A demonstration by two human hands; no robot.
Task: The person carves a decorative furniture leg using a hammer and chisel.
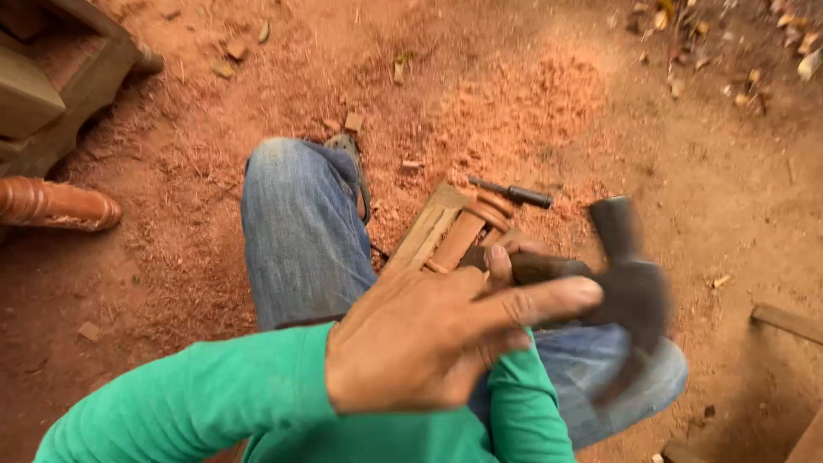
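My left hand (420, 339) is in front of me, fingers stretched apart and pointing right, with nothing visibly in it. Just past it is a blurred dark hammer (630, 287). Its handle runs back toward my right hand (519, 244), which is mostly hidden behind the left and appears closed on the handle. Beyond the hands a carved reddish wooden piece (450, 233) lies on the ground beside my knee in blue jeans (300, 231). Both my sleeves are green.
A dark-handled tool (514, 193) lies on the sawdust-covered ground behind the wooden piece. A turned wooden leg (51, 204) and a wooden frame (60, 77) are at the left. A plank (789, 321) lies at the right, with dry leaves at the top right.
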